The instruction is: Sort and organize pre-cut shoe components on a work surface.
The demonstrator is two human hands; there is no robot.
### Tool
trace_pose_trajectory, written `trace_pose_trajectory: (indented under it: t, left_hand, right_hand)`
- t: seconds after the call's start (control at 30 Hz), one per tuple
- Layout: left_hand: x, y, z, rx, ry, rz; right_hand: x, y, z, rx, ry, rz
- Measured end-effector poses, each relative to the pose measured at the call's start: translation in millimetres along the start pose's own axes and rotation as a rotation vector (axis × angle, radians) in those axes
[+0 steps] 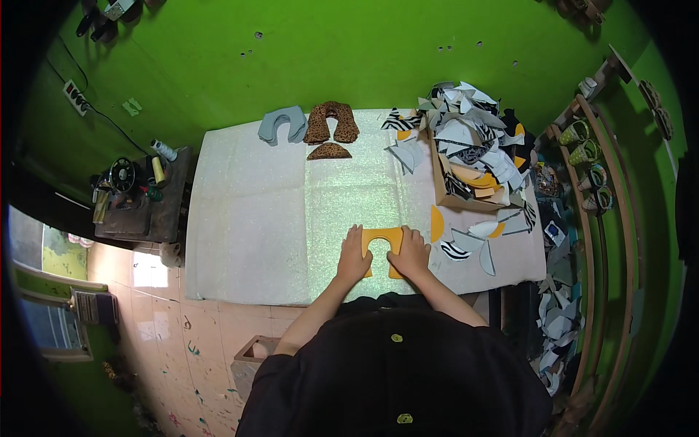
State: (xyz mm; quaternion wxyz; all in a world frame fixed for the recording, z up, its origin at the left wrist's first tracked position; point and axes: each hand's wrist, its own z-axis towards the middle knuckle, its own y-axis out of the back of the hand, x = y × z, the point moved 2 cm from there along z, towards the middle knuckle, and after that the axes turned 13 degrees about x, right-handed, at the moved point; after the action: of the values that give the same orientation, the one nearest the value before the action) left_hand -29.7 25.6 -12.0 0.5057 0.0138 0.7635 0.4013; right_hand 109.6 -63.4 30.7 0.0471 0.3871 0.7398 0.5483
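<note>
A yellow U-shaped cut piece [383, 233], its opening toward me, is at the near edge of the white-covered table. My left hand [354, 256] is closed around its left arm, and my right hand [412, 255] grips the right arm. Both thumbs press at the inner curve. Whether it is one layer or a stack I cannot tell. At the far edge lie grey U-shaped pieces [274, 124] beside leopard-print U-shaped pieces [317, 131]. Just in front of these is a leopard-print half-moon piece [330, 151]. A yellow half-moon scrap [437, 223] rests right of my right hand.
An overfilled cardboard box [439, 182] of offcuts stands on the table's right, with loose scraps [486, 257] around it. A sewing machine [125, 178] with thread spools is at the left. Footwear hangs on a wooden rack [582, 120] at the right wall.
</note>
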Motion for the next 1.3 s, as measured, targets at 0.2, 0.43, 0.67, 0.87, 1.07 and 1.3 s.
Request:
trace_pose_trajectory:
  t: [0.2,0.43,0.67,0.87,1.07,1.3]
  left_hand:
    - [-27,23,16,-0.038,-0.229,0.403]
    - [-17,21,31,-0.009,-0.338,0.216]
    - [-18,19,32,-0.048,-0.362,0.239]
    - [-16,17,35,-0.034,-0.384,0.254]
    - [-15,16,36,-0.071,-0.373,0.263]
    - [-32,36,26,-0.093,-0.375,0.26]
  right_hand:
    - [-8,-4,23,-0.036,0.229,-0.079]
    - [1,-1,14,-0.016,0.102,-0.191]
    - [-6,-10,15,-0.144,0.231,-0.106]
    - [-4,-5,24,-0.135,0.27,-0.206]
    - [3,-2,28,-0.147,0.268,-0.262]
    - [-7,79,15,-0.673,0.354,0.108]
